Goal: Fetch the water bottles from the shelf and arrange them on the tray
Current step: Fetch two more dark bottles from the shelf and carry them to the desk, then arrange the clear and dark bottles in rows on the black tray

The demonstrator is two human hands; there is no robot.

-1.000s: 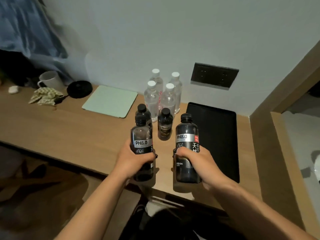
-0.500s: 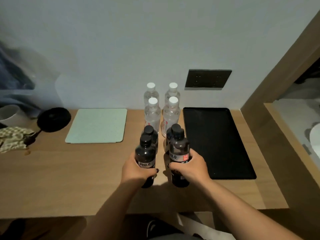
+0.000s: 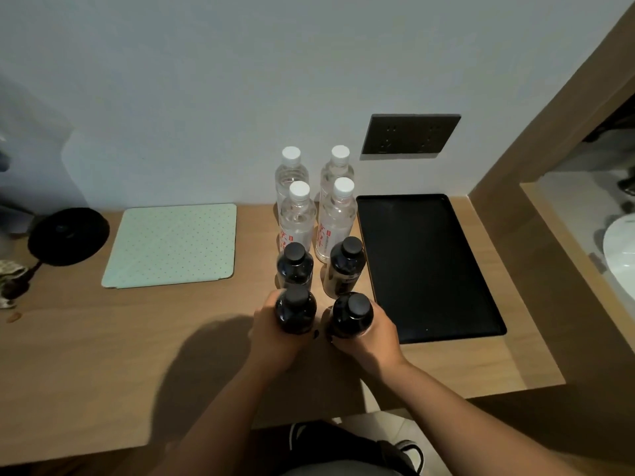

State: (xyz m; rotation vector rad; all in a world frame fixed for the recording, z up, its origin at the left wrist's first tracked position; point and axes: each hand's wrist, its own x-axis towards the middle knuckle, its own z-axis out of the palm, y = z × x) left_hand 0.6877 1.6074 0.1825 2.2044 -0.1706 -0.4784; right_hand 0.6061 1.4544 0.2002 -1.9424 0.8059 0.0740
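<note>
My left hand grips a black bottle and my right hand grips another black bottle, both upright on the wooden counter. Just behind them stand two more black bottles. Further back, several clear bottles with white caps stand in a square against the wall. The black tray lies flat to the right of the bottles and nothing stands on it.
A pale green mat lies left of the bottles, and a round black base with a cord sits further left. A dark socket panel is on the wall. A wooden partition bounds the counter on the right.
Both hands have carried their black bottles forward and down onto the counter, behind the other bottles' row. The view has tilted to look more steeply down.
</note>
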